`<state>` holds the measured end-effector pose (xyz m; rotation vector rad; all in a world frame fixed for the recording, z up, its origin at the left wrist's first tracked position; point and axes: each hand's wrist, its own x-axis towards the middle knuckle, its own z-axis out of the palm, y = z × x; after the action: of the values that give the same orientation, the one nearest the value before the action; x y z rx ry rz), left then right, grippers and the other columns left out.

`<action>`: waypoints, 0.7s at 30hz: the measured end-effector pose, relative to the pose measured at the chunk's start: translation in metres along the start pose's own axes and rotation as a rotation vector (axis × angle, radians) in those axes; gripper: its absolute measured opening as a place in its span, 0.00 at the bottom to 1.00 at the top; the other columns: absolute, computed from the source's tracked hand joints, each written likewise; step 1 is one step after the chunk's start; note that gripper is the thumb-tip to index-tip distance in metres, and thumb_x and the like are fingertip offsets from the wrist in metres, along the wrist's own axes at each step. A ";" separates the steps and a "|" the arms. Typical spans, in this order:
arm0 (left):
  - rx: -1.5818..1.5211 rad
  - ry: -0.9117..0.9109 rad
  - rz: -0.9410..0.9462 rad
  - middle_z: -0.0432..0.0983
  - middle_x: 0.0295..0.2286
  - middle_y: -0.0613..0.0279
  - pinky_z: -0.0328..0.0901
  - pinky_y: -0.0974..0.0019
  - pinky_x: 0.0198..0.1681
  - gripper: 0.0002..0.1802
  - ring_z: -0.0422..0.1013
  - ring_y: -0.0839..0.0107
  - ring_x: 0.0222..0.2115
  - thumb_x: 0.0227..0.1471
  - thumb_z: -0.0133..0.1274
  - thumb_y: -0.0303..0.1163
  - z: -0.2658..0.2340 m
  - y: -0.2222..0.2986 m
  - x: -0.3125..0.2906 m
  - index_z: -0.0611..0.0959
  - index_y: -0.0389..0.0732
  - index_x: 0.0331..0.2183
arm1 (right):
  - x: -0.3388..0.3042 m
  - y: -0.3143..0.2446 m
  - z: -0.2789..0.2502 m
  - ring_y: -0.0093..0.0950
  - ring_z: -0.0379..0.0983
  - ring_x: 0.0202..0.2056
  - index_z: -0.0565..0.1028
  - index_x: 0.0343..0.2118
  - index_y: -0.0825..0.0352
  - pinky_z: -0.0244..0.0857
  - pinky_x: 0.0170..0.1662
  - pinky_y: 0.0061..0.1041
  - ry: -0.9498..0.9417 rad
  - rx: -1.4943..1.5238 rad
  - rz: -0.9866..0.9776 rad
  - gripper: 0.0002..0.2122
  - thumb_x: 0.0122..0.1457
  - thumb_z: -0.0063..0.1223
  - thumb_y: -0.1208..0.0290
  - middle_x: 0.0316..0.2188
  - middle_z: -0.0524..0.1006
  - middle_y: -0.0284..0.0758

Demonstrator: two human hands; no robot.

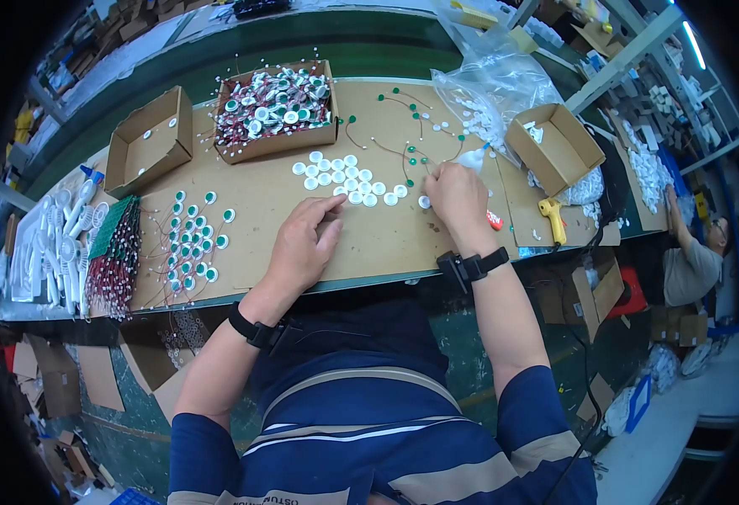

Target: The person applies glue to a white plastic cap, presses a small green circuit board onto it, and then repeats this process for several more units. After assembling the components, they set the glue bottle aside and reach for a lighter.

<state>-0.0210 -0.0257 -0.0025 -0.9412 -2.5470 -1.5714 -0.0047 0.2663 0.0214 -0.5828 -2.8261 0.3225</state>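
My left hand (304, 242) is palm down, fingers stretched and slightly apart. Its fingertips reach the near edge of a group of small round white caps (352, 185) on the brown work board. My right hand (457, 199) is closed just right of these caps, its fingers bent together; what they pinch, if anything, is hidden. Just beyond it is a white squeeze bottle (473, 159) with a blue tip, partly covered by the hand. Several green discs with thin wires (412, 160) lie past the right hand. One white cap (424, 202) sits beside that hand.
A cardboard box (278, 145) heaped with wired discs stands at the back, beside a shallower box (125, 168). Rows of wired caps (191, 240) and white fan-shaped housings (65, 244) lie left. Rightward are a yellow glue gun (553, 220), another box (558, 172) and a co-worker (694, 265).
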 end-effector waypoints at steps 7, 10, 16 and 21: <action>-0.072 0.080 0.030 0.84 0.45 0.51 0.75 0.62 0.51 0.21 0.82 0.59 0.44 0.61 0.60 0.22 0.001 0.003 -0.008 0.85 0.36 0.55 | -0.032 -0.010 -0.018 0.33 0.84 0.31 0.87 0.36 0.68 0.77 0.38 0.34 -0.141 0.460 0.014 0.11 0.64 0.63 0.65 0.28 0.86 0.39; -0.253 -0.044 -0.041 0.85 0.45 0.53 0.75 0.63 0.50 0.18 0.82 0.63 0.43 0.65 0.59 0.24 0.003 0.028 -0.011 0.86 0.35 0.55 | -0.069 -0.013 -0.028 0.21 0.80 0.29 0.85 0.37 0.70 0.75 0.35 0.26 -0.331 0.924 0.027 0.09 0.66 0.64 0.67 0.27 0.84 0.31; -0.556 -0.178 -0.228 0.84 0.42 0.62 0.74 0.68 0.47 0.15 0.78 0.75 0.41 0.72 0.56 0.31 0.014 0.036 -0.017 0.87 0.35 0.54 | -0.100 -0.034 -0.023 0.12 0.73 0.29 0.84 0.39 0.73 0.69 0.32 0.19 -0.537 0.961 -0.092 0.07 0.68 0.63 0.72 0.27 0.80 0.25; -0.685 -0.180 -0.464 0.84 0.38 0.66 0.72 0.71 0.46 0.16 0.76 0.79 0.39 0.73 0.55 0.32 0.016 0.035 -0.016 0.88 0.35 0.54 | -0.102 -0.028 -0.012 0.19 0.77 0.29 0.84 0.40 0.73 0.71 0.33 0.23 -0.543 0.995 -0.127 0.08 0.66 0.63 0.72 0.28 0.82 0.29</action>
<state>0.0140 -0.0097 0.0131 -0.5230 -2.4823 -2.7107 0.0793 0.2015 0.0214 -0.0821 -2.6059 1.9198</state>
